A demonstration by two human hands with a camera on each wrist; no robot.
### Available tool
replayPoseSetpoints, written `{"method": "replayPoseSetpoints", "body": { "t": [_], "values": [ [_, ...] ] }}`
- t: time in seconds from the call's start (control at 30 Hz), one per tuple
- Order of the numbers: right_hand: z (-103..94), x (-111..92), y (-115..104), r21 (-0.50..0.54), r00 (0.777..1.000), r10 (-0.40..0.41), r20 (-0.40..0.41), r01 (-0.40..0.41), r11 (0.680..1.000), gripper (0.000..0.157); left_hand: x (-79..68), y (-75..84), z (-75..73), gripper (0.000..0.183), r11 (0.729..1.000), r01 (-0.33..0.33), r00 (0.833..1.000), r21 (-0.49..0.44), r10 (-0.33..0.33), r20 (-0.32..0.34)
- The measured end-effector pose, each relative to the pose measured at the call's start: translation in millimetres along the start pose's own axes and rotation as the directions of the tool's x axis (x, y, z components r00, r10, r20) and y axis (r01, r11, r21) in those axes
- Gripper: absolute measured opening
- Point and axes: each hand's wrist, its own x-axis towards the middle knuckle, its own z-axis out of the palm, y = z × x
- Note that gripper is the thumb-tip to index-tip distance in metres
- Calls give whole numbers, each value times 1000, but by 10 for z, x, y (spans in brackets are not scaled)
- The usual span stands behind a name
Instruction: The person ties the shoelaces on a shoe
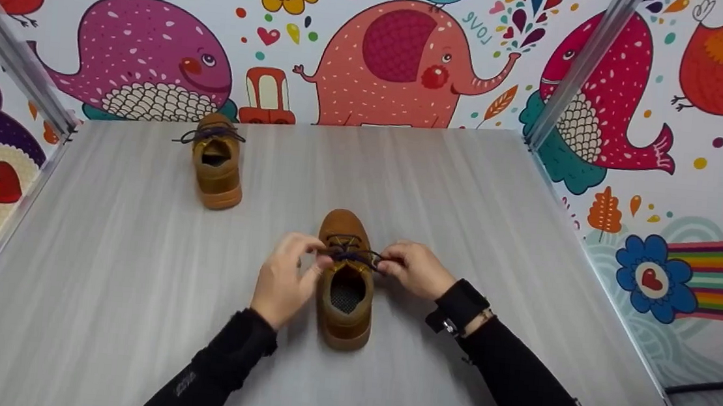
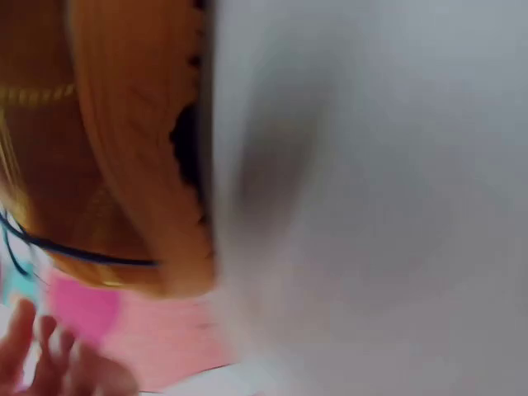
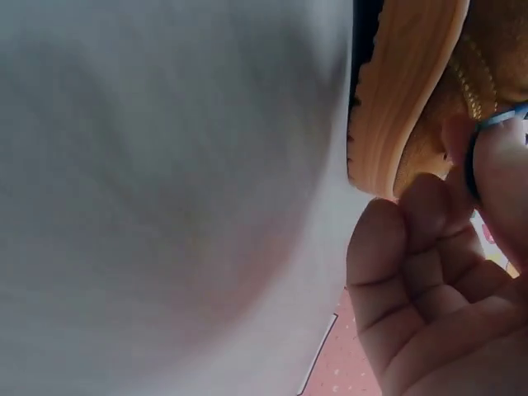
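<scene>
A tan-brown shoe (image 1: 345, 332) stands upright on the floor panel, its toe pointing away from me. Dark blue shoelace (image 1: 345, 254) crosses its tongue, with ends spread to both sides. My left hand (image 1: 283, 278) is at the shoe's left, holding lace near thumb and index fingertips; its fingers (image 2: 54, 363) show only at the corner of the left wrist view, and the contact is hidden there. On the other side, my right hand (image 1: 418, 270) pinches a lace strand between thumb and index finger, the other fingers (image 3: 378, 239) curled beside the sole.
A matching shoe (image 1: 218, 181) with loose laces stands farther back on the left, near the back wall. Printed panels (image 1: 386, 68) with cartoon animals border the pale wood-look surface (image 1: 466, 199) at the back and sides, joined by metal corner posts (image 1: 575, 78).
</scene>
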Motion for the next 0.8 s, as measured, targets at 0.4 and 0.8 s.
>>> {"method": "replayPoseSetpoints", "body": {
  "t": [0.4, 0.8],
  "values": [
    [21, -254, -2, -241, 999, -2, -44, -9, 970, 19, -274, 504, 107, 48, 730, -455, 890, 510, 390, 235],
    [22, -359, 29, -220, 1000, 9, -27, -14, 975, 21, 685, -460, -150, 43, 834, -85, 989, 546, 2, 151]
  ]
}}
